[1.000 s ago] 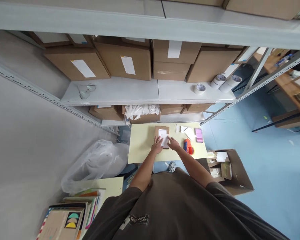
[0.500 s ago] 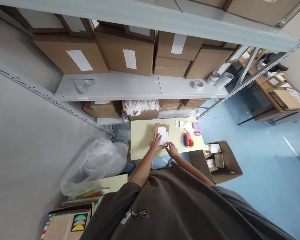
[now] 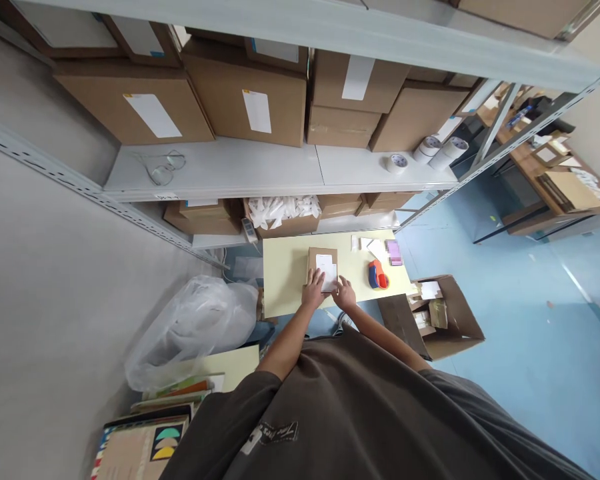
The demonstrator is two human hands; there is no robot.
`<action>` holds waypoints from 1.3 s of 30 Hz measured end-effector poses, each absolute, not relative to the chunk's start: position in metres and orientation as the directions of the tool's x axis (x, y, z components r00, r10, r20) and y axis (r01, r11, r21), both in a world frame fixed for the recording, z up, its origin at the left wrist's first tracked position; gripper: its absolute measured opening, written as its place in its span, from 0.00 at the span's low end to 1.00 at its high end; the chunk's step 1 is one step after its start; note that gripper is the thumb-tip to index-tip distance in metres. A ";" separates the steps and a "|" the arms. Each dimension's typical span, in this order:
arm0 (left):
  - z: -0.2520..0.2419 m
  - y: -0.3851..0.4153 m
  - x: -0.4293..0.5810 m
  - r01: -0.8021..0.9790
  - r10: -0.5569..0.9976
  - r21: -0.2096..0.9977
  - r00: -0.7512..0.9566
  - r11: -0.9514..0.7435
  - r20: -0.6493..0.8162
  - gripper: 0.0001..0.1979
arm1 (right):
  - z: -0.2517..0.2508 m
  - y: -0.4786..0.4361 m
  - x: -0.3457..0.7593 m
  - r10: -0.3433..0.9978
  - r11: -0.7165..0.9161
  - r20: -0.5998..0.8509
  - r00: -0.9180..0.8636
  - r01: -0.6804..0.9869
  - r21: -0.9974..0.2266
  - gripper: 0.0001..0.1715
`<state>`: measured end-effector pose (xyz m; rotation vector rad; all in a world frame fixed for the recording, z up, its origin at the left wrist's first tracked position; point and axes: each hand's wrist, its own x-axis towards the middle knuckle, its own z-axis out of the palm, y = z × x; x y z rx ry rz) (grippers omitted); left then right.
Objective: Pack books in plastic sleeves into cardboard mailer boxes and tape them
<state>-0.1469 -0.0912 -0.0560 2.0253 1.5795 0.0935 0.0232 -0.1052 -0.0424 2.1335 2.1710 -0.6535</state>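
On the pale yellow table (image 3: 285,267) lies a small brown cardboard box (image 3: 313,259) with white labels (image 3: 326,265) on its top. My left hand (image 3: 313,289) rests on the box's near left part, fingers spread over the label's edge. At the near right corner of the box is my right hand (image 3: 345,294), its fingertips bent against the edge; what they pinch, if anything, is too small to make out. Right of the box stands a red and blue tape dispenser (image 3: 379,275).
White slips (image 3: 377,249) and a purple item (image 3: 393,253) lie at the table's far right. An open carton (image 3: 460,313) stands on the floor to the right, a plastic bag (image 3: 195,320) to the left. Beyond the table rises a metal shelf (image 3: 260,167) with boxes.
My right hand has moved slightly up along the box's right corner. My left hand stays on the box, a little lower on the label. The view has shifted slightly.
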 end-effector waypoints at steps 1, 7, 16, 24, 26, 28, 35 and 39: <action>-0.056 -0.091 -0.150 0.860 0.904 0.487 0.321 -0.153 -0.282 0.46 | -0.040 -0.097 0.021 0.956 -0.020 -0.288 -0.060 0.963 -0.269 0.35; -0.056 -0.092 -0.158 0.840 0.912 0.527 0.311 -0.131 -0.267 0.43 | -0.033 -0.045 0.008 0.877 0.101 -0.434 -0.206 0.962 -0.253 0.38; -0.065 -0.098 -0.159 0.834 0.924 0.526 0.317 -0.165 -0.214 0.43 | -0.050 -0.094 0.063 0.892 0.027 -0.430 -0.139 0.967 -0.255 0.34; -0.096 -0.091 -0.207 0.570 0.946 0.819 0.298 -0.072 -0.125 0.44 | -0.083 -0.097 0.047 0.923 -0.334 -0.382 0.049 0.595 -0.731 0.45; -0.099 -0.089 -0.236 0.476 0.956 0.875 0.209 0.086 -0.207 0.42 | -0.089 -0.089 0.037 0.909 -0.383 -0.414 0.050 0.490 -0.783 0.49; -0.098 -0.089 -0.261 0.386 0.943 0.884 0.090 0.263 -0.319 0.42 | -0.092 -0.081 0.022 0.892 -0.419 -0.452 0.022 0.418 -0.806 0.53; -0.076 -0.100 -0.265 -0.104 0.925 0.920 -0.008 0.378 -0.380 0.53 | -0.085 -0.063 -0.050 0.879 -0.325 -0.384 -0.284 0.233 -0.916 0.49; -0.065 -0.098 -0.254 -0.192 0.937 0.927 -0.072 0.323 -0.341 0.54 | -0.072 -0.059 -0.060 0.911 -0.265 -0.307 -0.275 0.179 -0.947 0.48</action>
